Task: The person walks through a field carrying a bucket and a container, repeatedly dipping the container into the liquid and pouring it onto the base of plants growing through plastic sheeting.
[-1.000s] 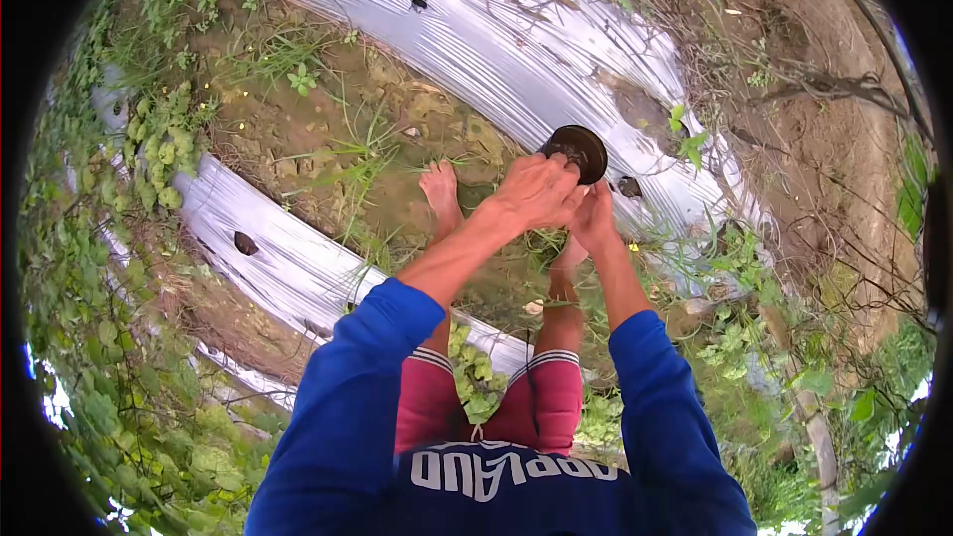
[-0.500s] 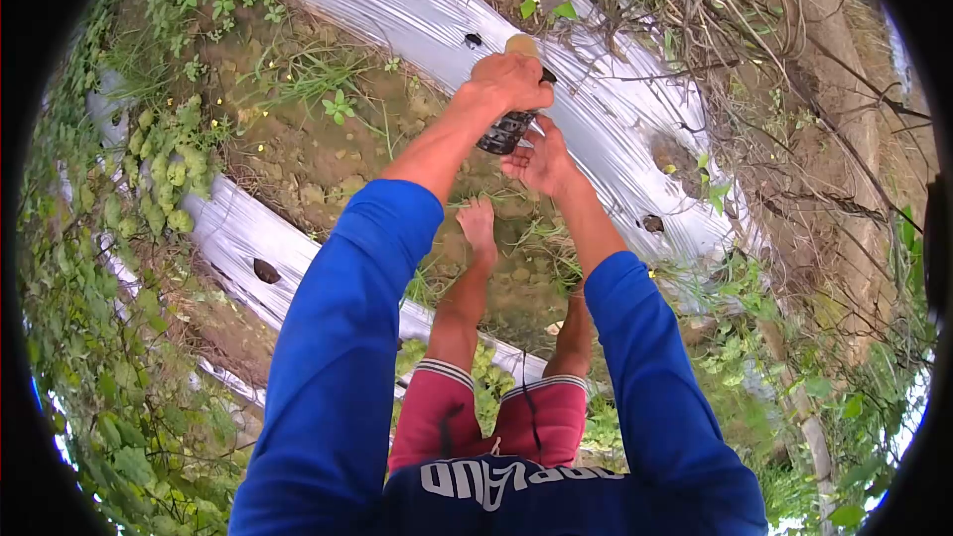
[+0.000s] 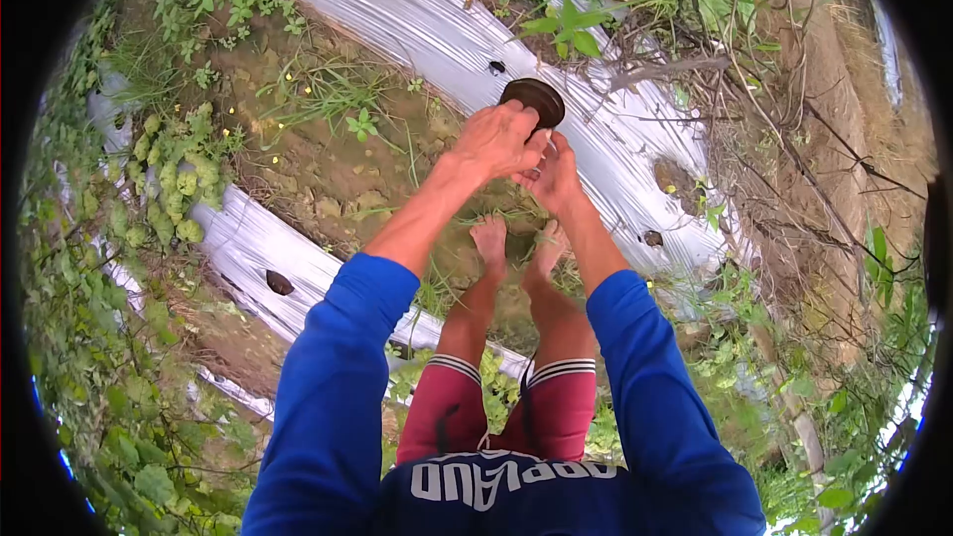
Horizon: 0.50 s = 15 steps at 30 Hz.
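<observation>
Ahead of my body, my left hand (image 3: pixel 496 144) is closed at the near side of a dark brown, round-ended object (image 3: pixel 536 99). Its flat disc-like end faces up and away, and the rest is hidden behind my fingers. Close against it, my right hand (image 3: pixel 553 176) has its fingers curled and thumb drawn in under the object. A small pale glint shows between the two hands; I cannot tell what the right fingers pinch. Both hands are over the edge of a silver plastic sheet (image 3: pixel 397 15).
My bare feet (image 3: pixel 489 238) stand on muddy ground between two plastic-covered rows with round holes (image 3: pixel 279 283). Dry branches (image 3: pixel 784 129) tangle at the right. Leafy plants (image 3: pixel 119 387) crowd the left, and green weeds (image 3: pixel 571 30) grow ahead.
The object has turned in my hands: its dark round end now shows where a tan end and black patterned side showed before. My right hand has moved up slightly, and both feet now show.
</observation>
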### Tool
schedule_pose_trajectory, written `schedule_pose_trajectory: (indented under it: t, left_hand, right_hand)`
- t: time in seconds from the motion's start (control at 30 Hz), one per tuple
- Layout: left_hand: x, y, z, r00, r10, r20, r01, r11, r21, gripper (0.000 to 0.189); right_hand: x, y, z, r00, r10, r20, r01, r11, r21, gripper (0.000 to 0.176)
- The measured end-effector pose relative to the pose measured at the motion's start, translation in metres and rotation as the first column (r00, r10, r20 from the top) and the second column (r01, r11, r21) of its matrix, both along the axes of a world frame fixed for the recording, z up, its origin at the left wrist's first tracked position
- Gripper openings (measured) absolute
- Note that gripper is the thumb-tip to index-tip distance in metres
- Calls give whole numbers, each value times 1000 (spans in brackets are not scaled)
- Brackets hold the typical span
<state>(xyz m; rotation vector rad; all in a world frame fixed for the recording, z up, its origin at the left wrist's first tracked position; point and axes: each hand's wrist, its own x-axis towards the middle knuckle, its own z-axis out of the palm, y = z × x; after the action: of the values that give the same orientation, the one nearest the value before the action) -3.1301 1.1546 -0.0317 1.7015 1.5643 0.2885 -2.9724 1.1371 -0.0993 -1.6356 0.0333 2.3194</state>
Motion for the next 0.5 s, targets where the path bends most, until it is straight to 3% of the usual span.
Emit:
schedule_pose_trajectory:
  t: [0.07, 0.23, 0.5]
  left_hand:
    - [-14, -12, 9, 999, 37, 28, -39, 998, 56, 30]
    - [-66, -4, 2, 993, 121, -2, -120, 991, -50, 31]
    - [-151, 115, -16, 989, 115, -96, -133, 968, -213, 39]
  right_hand:
    - [-9, -2, 1, 1000, 15, 16, -15, 1000, 18, 58]
    - [-52, 7, -7, 981, 194, -24, -195, 979, -58, 60]
    - [-136, 77, -35, 975, 195, -106, -205, 975, -90, 70]
